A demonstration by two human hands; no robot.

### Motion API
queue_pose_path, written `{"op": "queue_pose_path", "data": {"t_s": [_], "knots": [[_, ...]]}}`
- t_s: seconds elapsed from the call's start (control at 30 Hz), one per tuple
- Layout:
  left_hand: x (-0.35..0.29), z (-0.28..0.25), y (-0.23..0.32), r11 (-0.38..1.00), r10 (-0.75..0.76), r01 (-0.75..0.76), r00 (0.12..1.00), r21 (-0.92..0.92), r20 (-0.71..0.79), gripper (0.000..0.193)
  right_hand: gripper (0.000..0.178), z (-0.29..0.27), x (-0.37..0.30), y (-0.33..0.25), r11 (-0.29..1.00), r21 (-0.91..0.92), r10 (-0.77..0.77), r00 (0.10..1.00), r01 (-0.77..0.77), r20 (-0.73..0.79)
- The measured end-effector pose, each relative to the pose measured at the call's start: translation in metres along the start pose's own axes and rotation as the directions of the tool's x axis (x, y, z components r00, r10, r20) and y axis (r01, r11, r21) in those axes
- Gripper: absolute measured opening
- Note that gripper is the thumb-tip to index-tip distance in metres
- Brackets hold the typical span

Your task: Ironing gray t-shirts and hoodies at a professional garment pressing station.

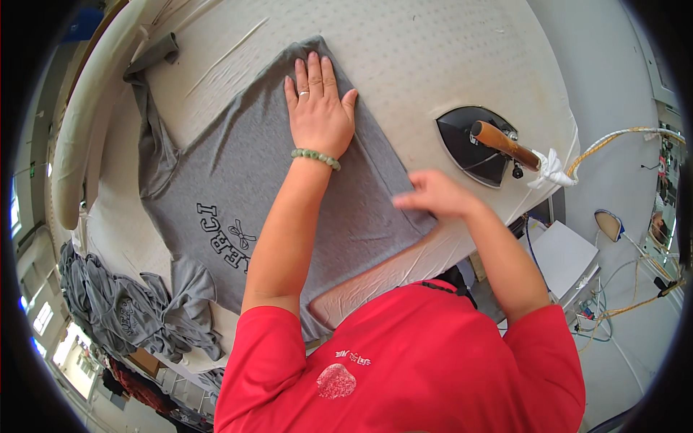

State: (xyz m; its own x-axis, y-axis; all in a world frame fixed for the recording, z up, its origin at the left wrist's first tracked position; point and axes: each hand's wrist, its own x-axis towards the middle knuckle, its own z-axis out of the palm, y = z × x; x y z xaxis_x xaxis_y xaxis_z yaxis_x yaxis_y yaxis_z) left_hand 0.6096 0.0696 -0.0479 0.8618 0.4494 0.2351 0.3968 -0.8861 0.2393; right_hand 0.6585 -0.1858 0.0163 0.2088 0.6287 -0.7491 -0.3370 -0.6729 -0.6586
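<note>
A grey printed T-shirt (245,166) lies spread over the pale padded ironing table (433,50), its hem toward the right and a sleeve stretching to the far left. My left hand (317,105) rests flat on the shirt near its far corner, fingers extended; a ring and a green bead bracelet are on it. At the shirt's near right corner is my right hand (433,193), thumb and fingers bent toward the hem edge. Its fingertips are blurred, and whether they pinch the cloth does not show. An iron (473,144) with a wooden handle rests on the table, right of the shirt.
A cord (613,137) runs from the iron's handle to the right. Along the far left stands a long padded arm (90,115). Crumpled grey garments (137,307) pile up at the left edge. White sheets (563,256) and a second iron-shaped piece (610,225) are at the right.
</note>
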Motion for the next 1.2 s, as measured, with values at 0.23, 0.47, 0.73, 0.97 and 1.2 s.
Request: {"op": "queue_pose_path", "data": {"t_s": [0.23, 0.47, 0.73, 0.97, 1.2], "knots": [[0.006, 0.001, 0.008, 0.998, -0.041, 0.039, 0.999, 0.058, 0.032, 0.075, 0.025, -0.009, -0.059, 0.066, 0.998, -0.039, 0.031, 0.985, -0.039, -0.171], [-0.101, -0.047, 0.088, 0.974, 0.092, -0.022, 0.946, -0.225, 0.309, 0.081, 0.022, 0.033, -0.064, 0.065, 0.972, -0.230, -0.183, 0.797, 0.057, -0.576], [-0.139, -0.037, 0.092, 0.962, 0.175, -0.130, 0.969, -0.241, 0.174, 0.083, 0.033, 0.058, -0.061, 0.059, 0.679, -0.734, -0.561, 0.628, -0.024, -0.539], [-0.131, -0.036, 0.104, 0.973, 0.149, -0.112, 0.972, -0.200, 0.180, 0.086, 0.023, 0.055, -0.051, 0.085, 0.578, -0.810, -0.685, 0.481, -0.100, -0.548], [-0.163, -0.039, 0.119, 0.943, 0.190, -0.116, 0.957, -0.311, 0.220, 0.085, 0.033, 0.052, -0.061, 0.060, 0.437, -0.897, -0.795, 0.496, 0.069, -0.349]]}}
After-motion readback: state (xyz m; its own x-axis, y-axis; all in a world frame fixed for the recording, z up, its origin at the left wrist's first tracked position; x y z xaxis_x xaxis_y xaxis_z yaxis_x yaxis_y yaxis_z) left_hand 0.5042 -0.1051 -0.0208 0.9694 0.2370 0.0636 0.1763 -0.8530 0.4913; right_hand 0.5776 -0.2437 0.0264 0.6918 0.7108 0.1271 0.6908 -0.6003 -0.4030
